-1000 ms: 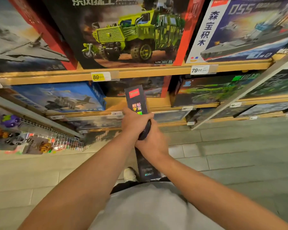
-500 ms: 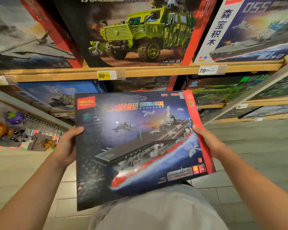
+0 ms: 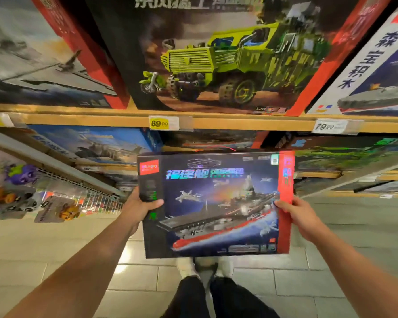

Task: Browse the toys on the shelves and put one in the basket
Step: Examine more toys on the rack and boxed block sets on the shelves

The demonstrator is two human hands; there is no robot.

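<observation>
1. Orange and purple small toys (image 3: 14, 191) hang on a wire rack at nine o'clock, beside the floor tiles.
2. Left hand (image 3: 140, 206) takes the box's left edge, thumb curled over the front; this grip is closed on the box.
3. Dark blue toy box (image 3: 216, 203) showing an aircraft carrier sits at centre, held upright-facing above the shoes (image 3: 202, 267), in front of the lower shelves.
4. At twelve o'clock, a green truck box (image 3: 228, 65) stands on the wooden shelf (image 3: 251, 123) with a yellow price tag (image 3: 159, 123).
5. Right hand (image 3: 301, 216) grips the box's red right edge, thumb on front.
</observation>
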